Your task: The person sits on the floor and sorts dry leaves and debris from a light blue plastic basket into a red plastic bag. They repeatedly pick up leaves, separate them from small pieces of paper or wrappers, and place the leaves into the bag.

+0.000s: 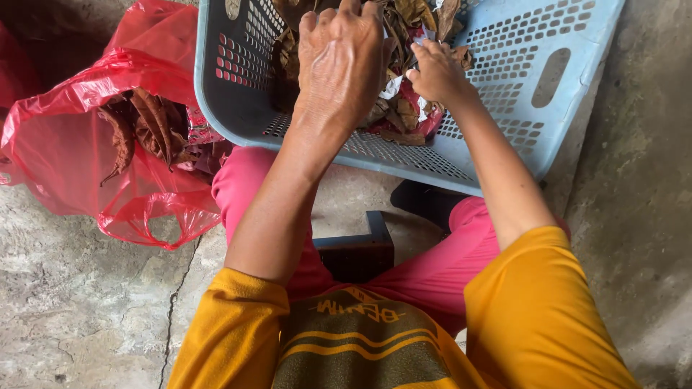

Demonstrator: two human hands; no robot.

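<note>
shirt (533, 317): mustard-yellow, short sleeves, dark olive striped front panel | trousers (432, 274): bright pink | forearms bare

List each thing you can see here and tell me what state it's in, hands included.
Blue basket: tilted on the lap, holding dry leaves.
Dry leaves: piled loose in the basket.
Red plastic bag: open, leaves inside.
Left hand: reaching into the leaves, grip hidden.
Right hand: fingers curled in the leaves.
Dark stool: upright, under the person.

top edge cuts off basket (504, 155) and leaves (404, 21).
</note>
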